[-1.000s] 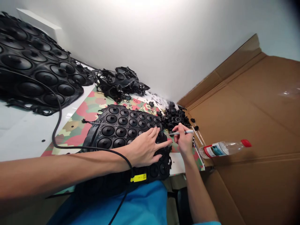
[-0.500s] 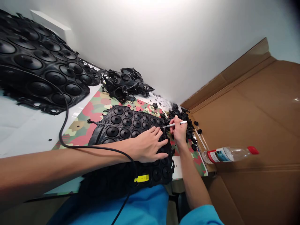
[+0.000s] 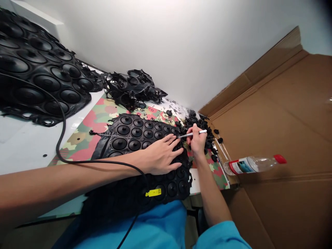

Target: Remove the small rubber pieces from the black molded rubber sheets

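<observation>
Left hand (image 3: 162, 157) lies flat on the black rubber sheet (image 3: 135, 138), palm down, fingers spread apart and pressing near the sheet's right edge. The sheet is moulded with rows of round cups and lies on the patterned mat (image 3: 85, 131), its near end hanging over the table edge toward the person's blue garment (image 3: 160, 228).

Right hand (image 3: 197, 142) sits just right of the left hand, fingers closed around a thin white tool (image 3: 193, 134), pen-style grip. Tool points left; its tip is at the sheet's right edge, just beyond the left fingertips. Cannot tell whether the tip touches the rubber.

Pile of loose black rubber parts (image 3: 199, 126) is right behind the right hand, a few strays scattered to its right. Crumpled black scrap (image 3: 132, 88) lies at the far end of the mat. A larger black sheet stack (image 3: 33, 76) is far left on the white table (image 3: 23, 145). Black cable (image 3: 62, 138) loops across the table and over the left forearm. Plastic bottle (image 3: 252, 164) with red cap lies on its side against the cardboard (image 3: 280, 124) at right.
</observation>
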A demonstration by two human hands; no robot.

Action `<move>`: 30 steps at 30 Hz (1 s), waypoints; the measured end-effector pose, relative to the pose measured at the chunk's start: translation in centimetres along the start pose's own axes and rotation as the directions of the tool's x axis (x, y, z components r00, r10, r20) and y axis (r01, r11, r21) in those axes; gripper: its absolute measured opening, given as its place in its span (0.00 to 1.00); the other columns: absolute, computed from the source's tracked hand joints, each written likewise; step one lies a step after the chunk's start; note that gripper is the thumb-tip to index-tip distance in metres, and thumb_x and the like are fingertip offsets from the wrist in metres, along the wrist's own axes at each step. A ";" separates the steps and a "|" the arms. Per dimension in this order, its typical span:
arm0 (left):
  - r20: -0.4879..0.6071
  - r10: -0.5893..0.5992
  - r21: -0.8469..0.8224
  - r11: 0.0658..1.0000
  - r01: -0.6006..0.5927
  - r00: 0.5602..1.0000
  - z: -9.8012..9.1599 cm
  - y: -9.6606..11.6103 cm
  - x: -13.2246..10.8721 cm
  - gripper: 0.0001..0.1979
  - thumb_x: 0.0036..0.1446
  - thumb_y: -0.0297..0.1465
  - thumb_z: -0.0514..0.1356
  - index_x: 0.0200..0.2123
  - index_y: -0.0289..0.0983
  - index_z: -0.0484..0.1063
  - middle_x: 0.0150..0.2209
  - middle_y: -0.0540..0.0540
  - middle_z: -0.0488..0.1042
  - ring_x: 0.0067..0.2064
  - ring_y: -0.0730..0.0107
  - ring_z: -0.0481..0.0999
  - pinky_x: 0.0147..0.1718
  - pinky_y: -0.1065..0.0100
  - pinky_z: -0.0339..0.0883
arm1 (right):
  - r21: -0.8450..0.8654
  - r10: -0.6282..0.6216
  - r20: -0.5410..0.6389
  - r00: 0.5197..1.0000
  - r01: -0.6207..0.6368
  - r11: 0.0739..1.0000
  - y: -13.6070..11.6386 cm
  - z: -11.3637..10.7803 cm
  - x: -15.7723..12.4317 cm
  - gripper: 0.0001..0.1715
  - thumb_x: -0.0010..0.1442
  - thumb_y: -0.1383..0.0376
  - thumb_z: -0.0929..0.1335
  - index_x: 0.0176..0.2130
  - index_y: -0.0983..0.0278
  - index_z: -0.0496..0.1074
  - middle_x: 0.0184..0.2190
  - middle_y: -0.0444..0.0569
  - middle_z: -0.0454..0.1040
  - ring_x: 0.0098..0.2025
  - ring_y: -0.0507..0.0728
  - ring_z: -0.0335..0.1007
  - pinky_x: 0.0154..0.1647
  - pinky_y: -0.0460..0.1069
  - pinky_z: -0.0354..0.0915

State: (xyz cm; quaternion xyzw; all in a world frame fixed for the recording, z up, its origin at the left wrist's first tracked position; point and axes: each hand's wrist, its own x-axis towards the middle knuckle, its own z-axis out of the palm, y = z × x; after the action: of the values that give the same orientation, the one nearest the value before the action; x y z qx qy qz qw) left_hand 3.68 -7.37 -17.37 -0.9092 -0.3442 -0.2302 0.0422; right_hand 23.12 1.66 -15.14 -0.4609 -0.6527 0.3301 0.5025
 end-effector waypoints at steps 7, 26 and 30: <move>0.047 0.011 0.027 1.000 -0.013 0.999 -0.6 0.0 0.2 0.31 0.77 0.50 0.52 0.66 0.32 0.76 0.67 0.27 0.75 0.72 0.40 0.72 0.74 0.46 0.53 | 0.026 0.029 -0.023 0.999 -0.028 0.999 0.5 0.2 0.1 0.36 0.72 0.38 0.66 0.26 0.61 0.72 0.11 0.39 0.62 0.11 0.49 0.53 0.14 0.45 0.49; 0.038 0.014 -0.099 0.995 -0.010 0.999 0.7 -0.4 0.2 0.35 0.78 0.51 0.52 0.70 0.28 0.71 0.72 0.26 0.69 0.77 0.41 0.66 0.76 0.47 0.54 | -0.005 0.028 -0.031 0.999 -0.028 1.000 -0.1 1.2 -0.5 0.43 0.70 0.31 0.65 0.23 0.60 0.71 0.09 0.40 0.62 0.10 0.50 0.56 0.13 0.46 0.52; 0.082 0.011 -0.093 0.996 -0.003 0.997 0.6 -0.5 0.2 0.37 0.78 0.52 0.50 0.71 0.26 0.69 0.74 0.22 0.65 0.78 0.40 0.62 0.77 0.46 0.52 | -0.027 0.008 -0.020 1.000 -0.009 1.000 -0.6 1.4 -0.5 0.43 0.69 0.30 0.65 0.22 0.60 0.71 0.09 0.41 0.61 0.10 0.50 0.56 0.13 0.46 0.51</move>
State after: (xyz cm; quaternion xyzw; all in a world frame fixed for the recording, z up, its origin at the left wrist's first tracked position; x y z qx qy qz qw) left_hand 3.72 -6.76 -17.89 -0.9202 -0.3313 -0.2083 -0.0135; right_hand 21.69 1.00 -15.20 -0.4736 -0.6502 0.3188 0.5013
